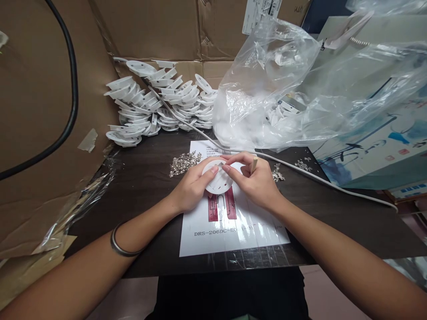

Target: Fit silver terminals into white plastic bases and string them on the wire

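My left hand (191, 186) is closed on the edge of a round white plastic disc (218, 181), its thumb lying across the face. The disc has small slots and is tilted toward me above a printed sheet (200, 240). My right hand (255, 178) pinches at the disc's upper part, thumb and forefinger together at a small grey metal piece (220, 164), mostly hidden by the fingertips. A beige band (254, 164) sits around one finger of the right hand. Left of the disc lies a pile of small shiny metal pieces (183, 163).
Many similar white discs (136, 106) are stacked at the back left. A clear plastic bag (253, 102) with white parts stands behind the sheet. Smaller heaps of metal pieces (277, 173) lie to the right. A grey cable (300, 169) crosses the dark table (147, 249); cardboard (150, 31) walls it in.
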`<act>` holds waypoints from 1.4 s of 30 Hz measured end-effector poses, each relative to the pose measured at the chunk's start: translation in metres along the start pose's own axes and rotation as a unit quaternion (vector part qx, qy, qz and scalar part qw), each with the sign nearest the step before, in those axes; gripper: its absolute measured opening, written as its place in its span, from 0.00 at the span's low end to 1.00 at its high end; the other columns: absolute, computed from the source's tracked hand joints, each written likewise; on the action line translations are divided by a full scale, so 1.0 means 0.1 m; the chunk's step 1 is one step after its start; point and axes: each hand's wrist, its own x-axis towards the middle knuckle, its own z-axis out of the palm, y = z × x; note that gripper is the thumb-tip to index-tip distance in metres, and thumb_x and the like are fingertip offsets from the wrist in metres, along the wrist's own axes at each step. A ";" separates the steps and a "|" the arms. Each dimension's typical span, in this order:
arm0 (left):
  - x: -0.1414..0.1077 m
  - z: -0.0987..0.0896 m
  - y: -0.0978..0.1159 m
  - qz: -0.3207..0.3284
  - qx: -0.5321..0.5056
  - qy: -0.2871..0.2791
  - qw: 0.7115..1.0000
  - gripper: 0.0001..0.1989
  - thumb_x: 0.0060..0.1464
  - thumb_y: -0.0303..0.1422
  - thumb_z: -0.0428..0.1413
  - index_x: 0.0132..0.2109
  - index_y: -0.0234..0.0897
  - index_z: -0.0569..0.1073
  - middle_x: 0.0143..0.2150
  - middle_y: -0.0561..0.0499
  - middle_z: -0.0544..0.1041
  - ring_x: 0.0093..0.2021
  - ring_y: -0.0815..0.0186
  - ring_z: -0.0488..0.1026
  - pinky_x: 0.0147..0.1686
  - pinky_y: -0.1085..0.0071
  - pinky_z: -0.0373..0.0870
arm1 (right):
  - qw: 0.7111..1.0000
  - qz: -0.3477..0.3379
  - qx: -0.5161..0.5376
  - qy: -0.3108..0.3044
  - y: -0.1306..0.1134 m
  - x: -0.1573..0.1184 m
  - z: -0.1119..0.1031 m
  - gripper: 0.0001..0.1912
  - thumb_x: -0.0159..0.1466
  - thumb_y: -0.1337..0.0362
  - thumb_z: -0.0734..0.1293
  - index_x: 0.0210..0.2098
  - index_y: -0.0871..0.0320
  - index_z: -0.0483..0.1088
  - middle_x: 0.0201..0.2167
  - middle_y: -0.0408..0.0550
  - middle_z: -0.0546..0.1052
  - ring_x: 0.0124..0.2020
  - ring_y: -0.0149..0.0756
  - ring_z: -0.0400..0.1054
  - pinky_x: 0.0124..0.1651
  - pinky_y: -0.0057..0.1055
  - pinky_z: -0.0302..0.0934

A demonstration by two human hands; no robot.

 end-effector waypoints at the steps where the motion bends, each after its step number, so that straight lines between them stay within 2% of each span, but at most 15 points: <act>1: 0.00 0.00 0.01 0.002 -0.002 0.001 1.000 0.19 0.64 0.40 0.47 0.56 0.39 0.71 0.57 0.45 0.72 0.58 0.57 0.67 0.59 0.62 0.60 | 1.000 0.008 0.008 0.003 -0.01 0.00 0.00 0.05 0.59 0.61 0.69 0.31 0.57 0.72 0.44 0.47 0.80 0.27 0.28 0.69 0.25 0.28 0.57; 4: 0.00 0.00 0.03 0.011 -0.013 0.001 1.000 0.18 0.63 0.39 0.48 0.55 0.40 0.72 0.57 0.46 0.72 0.59 0.57 0.67 0.60 0.63 0.59 | 0.999 0.026 0.023 0.010 0.01 0.01 -0.01 0.07 0.58 0.60 0.70 0.30 0.57 0.70 0.41 0.46 0.80 0.17 0.19 0.53 0.18 0.26 0.47; 7: 0.00 -0.01 0.04 0.011 -0.021 -0.002 1.000 0.17 0.62 0.39 0.49 0.53 0.39 0.74 0.55 0.46 0.74 0.57 0.56 0.68 0.58 0.61 0.61 | 0.999 0.036 0.029 0.011 0.05 0.02 -0.01 0.10 0.57 0.58 0.71 0.30 0.57 0.69 0.39 0.46 0.79 0.15 0.18 0.46 0.17 0.26 0.44; 12: 0.01 -0.02 0.01 0.007 -0.024 -0.010 1.000 0.16 0.62 0.39 0.49 0.51 0.38 0.74 0.50 0.46 0.77 0.49 0.58 0.72 0.52 0.63 0.65 | 1.000 0.027 -0.003 0.004 0.07 0.02 -0.01 0.09 0.58 0.59 0.70 0.30 0.57 0.69 0.37 0.44 0.78 0.16 0.19 0.48 0.17 0.27 0.44; 18: 0.01 -0.03 0.02 -0.020 -0.014 0.018 1.000 0.14 0.61 0.38 0.50 0.45 0.35 0.75 0.43 0.47 0.78 0.44 0.60 0.73 0.46 0.65 0.67 | 0.998 -0.004 -0.055 0.005 0.07 0.02 -0.01 0.07 0.60 0.60 0.69 0.31 0.56 0.70 0.35 0.44 0.78 0.26 0.27 0.64 0.25 0.28 0.55; 23: 0.01 -0.03 0.03 -0.029 -0.013 0.011 0.999 0.14 0.60 0.38 0.50 0.45 0.36 0.76 0.41 0.48 0.78 0.42 0.61 0.73 0.42 0.67 0.68 | 0.996 -0.011 -0.091 0.002 0.09 0.02 -0.01 0.08 0.60 0.58 0.68 0.30 0.56 0.70 0.34 0.44 0.78 0.24 0.28 0.63 0.27 0.30 0.56; 28: 0.02 -0.01 0.02 -0.014 0.009 0.015 1.000 0.12 0.60 0.37 0.52 0.45 0.39 0.76 0.42 0.49 0.78 0.42 0.63 0.74 0.43 0.69 0.68 | 0.988 -0.077 -0.137 0.003 0.08 0.01 -0.02 0.03 0.61 0.63 0.67 0.32 0.55 0.70 0.34 0.44 0.79 0.36 0.35 0.72 0.37 0.33 0.63; 32: 0.02 0.01 0.03 -0.007 0.043 0.029 0.999 0.12 0.61 0.39 0.52 0.43 0.38 0.76 0.43 0.49 0.78 0.43 0.63 0.73 0.46 0.68 0.67 | 0.980 -0.115 -0.160 -0.007 0.10 0.00 -0.02 0.01 0.60 0.67 0.67 0.33 0.54 0.71 0.34 0.43 0.79 0.37 0.35 0.73 0.39 0.32 0.64; 37: 0.01 0.01 0.02 -0.024 0.042 0.041 0.998 0.13 0.61 0.40 0.50 0.41 0.38 0.76 0.42 0.49 0.78 0.42 0.62 0.73 0.45 0.68 0.67 | 0.981 -0.110 -0.157 -0.027 0.09 -0.01 -0.01 0.01 0.61 0.66 0.66 0.32 0.55 0.70 0.35 0.43 0.79 0.37 0.34 0.72 0.39 0.32 0.63; 39: 0.01 0.01 0.02 -0.020 0.050 0.049 0.997 0.13 0.61 0.39 0.51 0.40 0.37 0.76 0.41 0.50 0.78 0.41 0.63 0.73 0.45 0.68 0.66 | 0.983 -0.106 -0.147 -0.037 0.08 -0.01 -0.01 0.01 0.62 0.64 0.67 0.34 0.54 0.69 0.37 0.43 0.79 0.38 0.35 0.72 0.38 0.32 0.62; 42: 0.02 -0.01 0.02 -0.011 0.070 0.056 0.996 0.13 0.61 0.38 0.50 0.39 0.36 0.75 0.38 0.50 0.78 0.40 0.62 0.73 0.44 0.68 0.66 | 0.985 -0.099 -0.138 -0.046 0.06 -0.01 -0.02 0.10 0.61 0.56 0.69 0.36 0.54 0.68 0.38 0.44 0.77 0.38 0.35 0.70 0.36 0.31 0.60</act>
